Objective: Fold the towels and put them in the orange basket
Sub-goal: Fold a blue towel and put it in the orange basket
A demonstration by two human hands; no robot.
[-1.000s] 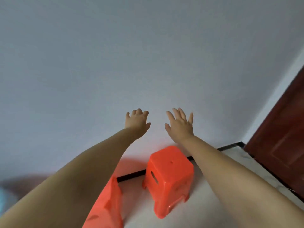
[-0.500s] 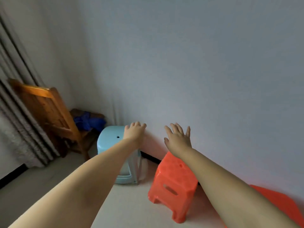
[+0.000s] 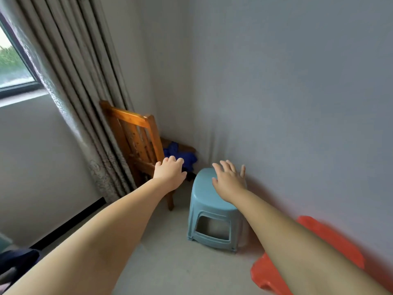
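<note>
Blue cloth (image 3: 180, 155), which I take for one of the towels, lies bunched on the seat of the wooden chair (image 3: 136, 133) in the corner, ahead of my left hand (image 3: 170, 172) and just beyond its knuckles; bunched as it is, I can read no clear long axis. My left hand is plainly the nearer of the two; my right hand (image 3: 228, 180) hangs over the top of the light blue stool (image 3: 209, 211), off to the right of the cloth and further from it, so I judge the reach belongs to the left. Left fingers are loosely curled downward and hold nothing; whether they touch the chair I cannot tell. Right fingers are spread and nearly straight, holding nothing; contact with the stool is unclear. Orange plastic (image 3: 319, 252) shows at the lower right under my right forearm; I cannot tell whether it is the basket.
</note>
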